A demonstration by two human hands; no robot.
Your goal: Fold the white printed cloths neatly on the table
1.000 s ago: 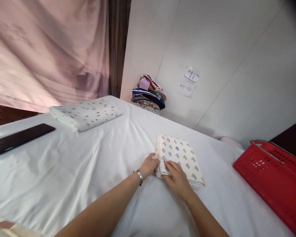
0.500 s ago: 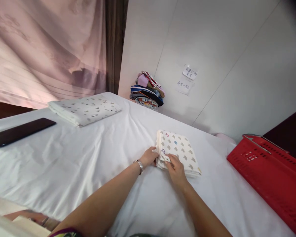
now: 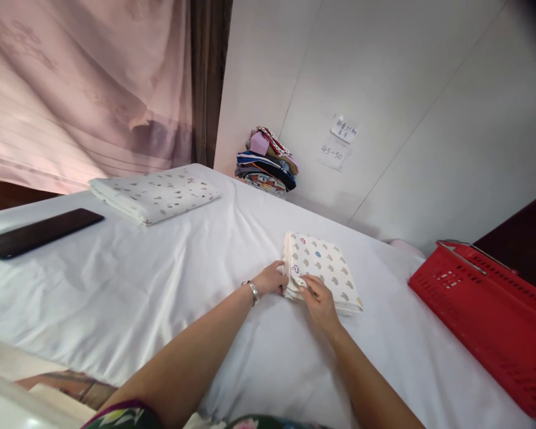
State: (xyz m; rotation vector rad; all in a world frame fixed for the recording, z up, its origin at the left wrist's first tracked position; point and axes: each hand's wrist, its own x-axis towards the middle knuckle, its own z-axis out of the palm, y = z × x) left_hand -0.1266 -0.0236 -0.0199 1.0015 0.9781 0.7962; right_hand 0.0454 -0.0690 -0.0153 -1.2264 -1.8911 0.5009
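Observation:
A folded cream cloth (image 3: 326,262) with grey mushroom-like prints and a few coloured marks lies on the white-covered table (image 3: 192,280). At its left edge, my left hand (image 3: 271,280) is closed on the folded layers, with some fingertips hidden behind the cloth. A silver bracelet circles that wrist. My right hand (image 3: 319,301) pinches the near left corner of the top layer, which is slightly turned up between thumb and fingers.
Another folded white cloth with small prints (image 3: 156,193) lies at the far left, near a dark flat object (image 3: 44,232). On the right stands a red plastic basket (image 3: 482,322). A stack of folded clothes (image 3: 268,161) rests against the wall behind the table.
Both hands stay at the cloth's near left corner, and the right fingers have shifted slightly on it. The whole view has moved a little; the cloth remains folded in place.

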